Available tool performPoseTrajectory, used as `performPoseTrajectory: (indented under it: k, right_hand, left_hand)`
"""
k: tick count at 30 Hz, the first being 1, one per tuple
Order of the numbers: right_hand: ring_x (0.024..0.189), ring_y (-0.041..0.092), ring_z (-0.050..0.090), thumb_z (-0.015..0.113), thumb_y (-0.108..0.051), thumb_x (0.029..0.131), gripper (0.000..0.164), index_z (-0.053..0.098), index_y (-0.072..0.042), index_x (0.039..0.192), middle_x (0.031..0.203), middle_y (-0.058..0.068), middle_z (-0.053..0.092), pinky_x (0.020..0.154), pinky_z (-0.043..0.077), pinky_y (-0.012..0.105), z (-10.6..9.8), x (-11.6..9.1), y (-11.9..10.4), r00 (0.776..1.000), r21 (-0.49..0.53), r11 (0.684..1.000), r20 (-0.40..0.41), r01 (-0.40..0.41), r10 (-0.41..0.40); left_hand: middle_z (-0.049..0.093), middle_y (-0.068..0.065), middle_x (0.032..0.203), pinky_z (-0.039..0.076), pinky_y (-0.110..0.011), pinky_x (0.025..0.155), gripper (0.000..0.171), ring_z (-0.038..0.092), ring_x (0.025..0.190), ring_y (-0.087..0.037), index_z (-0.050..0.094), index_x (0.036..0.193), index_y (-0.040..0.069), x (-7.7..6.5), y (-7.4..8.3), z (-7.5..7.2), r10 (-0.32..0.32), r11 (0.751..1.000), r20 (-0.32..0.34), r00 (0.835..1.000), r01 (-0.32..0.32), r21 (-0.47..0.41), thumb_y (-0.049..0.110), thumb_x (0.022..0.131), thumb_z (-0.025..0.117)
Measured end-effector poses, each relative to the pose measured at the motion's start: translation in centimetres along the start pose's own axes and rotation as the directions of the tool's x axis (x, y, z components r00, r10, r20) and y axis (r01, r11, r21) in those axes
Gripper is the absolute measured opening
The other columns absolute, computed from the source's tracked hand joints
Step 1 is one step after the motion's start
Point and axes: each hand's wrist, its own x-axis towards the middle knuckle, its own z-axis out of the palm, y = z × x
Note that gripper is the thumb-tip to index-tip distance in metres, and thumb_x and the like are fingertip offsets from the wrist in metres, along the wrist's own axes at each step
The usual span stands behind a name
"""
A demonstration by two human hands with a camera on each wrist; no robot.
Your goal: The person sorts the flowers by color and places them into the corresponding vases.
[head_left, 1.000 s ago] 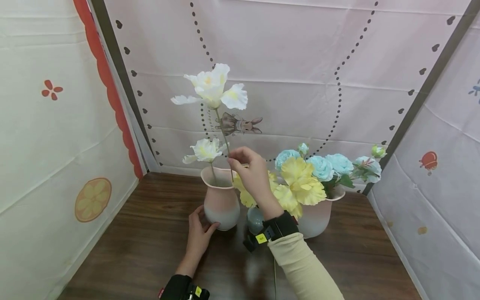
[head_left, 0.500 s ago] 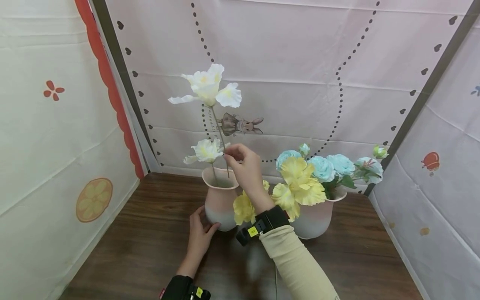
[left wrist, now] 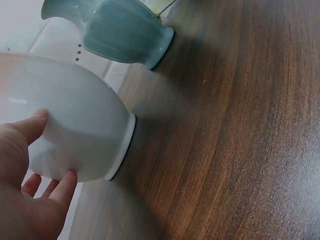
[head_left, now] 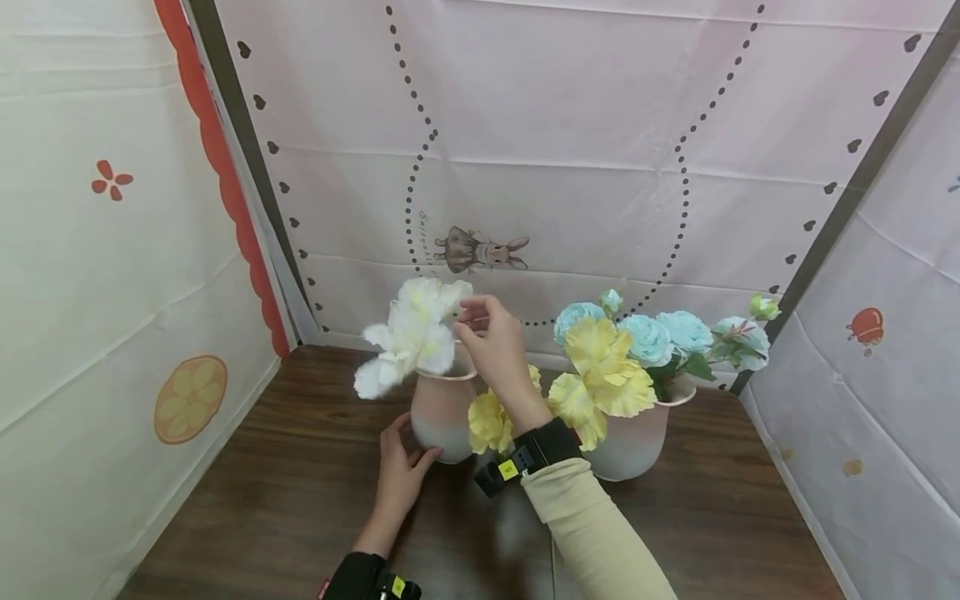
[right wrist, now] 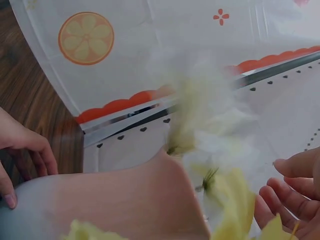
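A pink-and-white vase (head_left: 442, 421) stands on the table, its lower body held between the thumb and fingers of my left hand (head_left: 400, 471). The left wrist view shows that grip from below, with the left thumb (left wrist: 32, 127) on the vase's side. White artificial flowers (head_left: 412, 333) crowd over the vase's mouth, their stems hidden inside. Just right of the blooms is my right hand (head_left: 495, 346), fingers loosely bent with nothing between them. In the right wrist view the white petals (right wrist: 215, 110) are blurred, and the right fingers (right wrist: 292, 197) are apart from them.
To the right, a second vase (head_left: 630, 446) holds light-blue flowers (head_left: 648, 340), with yellow flowers (head_left: 600, 371) in front. More yellow petals (head_left: 489, 423) show beneath my right wrist. A small teal vase (left wrist: 125, 32) appears in the left wrist view. One thin stem (head_left: 553, 567) lies near the front.
The taller white flower has dropped down into the vase, its bloom now beside the lower one. My right hand has let go of its stem. The left hand stays on the vase.
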Motion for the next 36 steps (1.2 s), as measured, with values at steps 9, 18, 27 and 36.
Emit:
performPoseTrajectory:
  k: [9,18,27,36]
  right_hand:
    - [0.098,0.024,0.070,0.067,-0.008,0.094,0.027,0.063,-0.007,0.120,0.106,0.010,0.070,0.086,0.063,0.033,-1.6,-1.5,-1.6,0.995,0.032,0.995,-0.014,0.097,-0.096]
    - [0.096,0.023,0.072,0.068,-0.006,0.093,0.026,0.064,-0.006,0.119,0.107,0.010,0.071,0.081,0.064,0.029,-2.9,-3.6,-3.9,0.981,0.085,0.978,-0.011,0.193,-0.193]
    - [0.095,0.017,0.071,0.069,-0.009,0.093,0.024,0.066,-0.009,0.117,0.103,0.008,0.071,0.079,0.064,0.032,-3.8,-6.4,-5.2,0.972,0.130,0.968,0.064,0.215,-0.224]
    - [0.094,0.019,0.070,0.070,-0.009,0.093,0.021,0.067,-0.007,0.113,0.108,0.008,0.071,0.080,0.062,0.023,-2.9,-10.5,-4.3,0.938,0.176,0.962,0.242,0.210,-0.249]
  left_hand:
    - [0.027,-0.025,0.145,0.051,-0.055,0.106,0.077,0.039,0.137,-0.043,0.025,0.150,0.000,-0.1,0.1,0.0,0.014,1.000,0.002,1.000,-0.014,-0.022,0.004,0.089,0.073]
    - [0.029,-0.025,0.145,0.052,-0.053,0.105,0.077,0.041,0.135,-0.041,0.026,0.150,0.000,-0.1,0.5,0.0,0.001,1.000,-0.005,1.000,-0.001,-0.018,0.005,0.089,0.074]
    - [0.029,-0.024,0.145,0.051,-0.050,0.107,0.077,0.040,0.137,-0.042,0.026,0.150,0.001,-0.1,0.5,0.0,-0.015,1.000,-0.006,1.000,0.015,0.000,0.006,0.089,0.073]
    - [0.029,-0.025,0.144,0.052,-0.050,0.105,0.074,0.042,0.135,-0.042,0.027,0.148,-0.001,-0.2,0.3,0.1,-0.002,1.000,-0.023,1.000,0.002,0.017,0.007,0.090,0.072]
